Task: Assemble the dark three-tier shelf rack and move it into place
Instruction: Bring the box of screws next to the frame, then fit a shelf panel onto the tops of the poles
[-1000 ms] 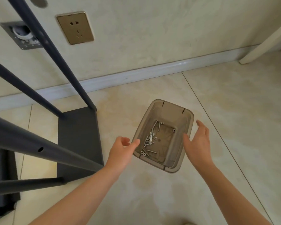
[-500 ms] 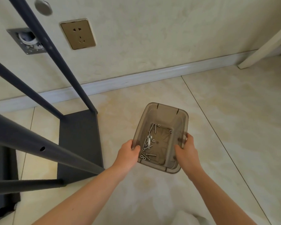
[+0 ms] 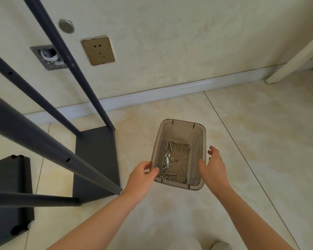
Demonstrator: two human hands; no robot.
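The dark rack stands at the left: a dark shelf panel (image 3: 96, 159) lies on the floor and long dark poles (image 3: 43, 147) rise from its corners toward me. A second dark shelf panel (image 3: 7, 195) sits at the far left. A translucent brown bin (image 3: 197, 141) on the floor holds several silver screws and nuts (image 3: 167, 159). My left hand (image 3: 141, 179) pinches the bin's left rim between thumb and fingers. My right hand (image 3: 213, 168) has its fingers spread, and its thumb touches the bin's right wall.
The wall is close behind, with a brass socket (image 3: 98, 50), an open pipe fitting (image 3: 50, 57), a round cover (image 3: 66, 26) and a white baseboard (image 3: 152, 95). A white furniture leg (image 3: 294, 58) slants down at the right. Tiled floor (image 3: 260, 141) extends right.
Both hands closed in from beside the bin and took hold of its sides. Since then my right hand's fingers have opened and lifted off the rim. The bin stays in place.
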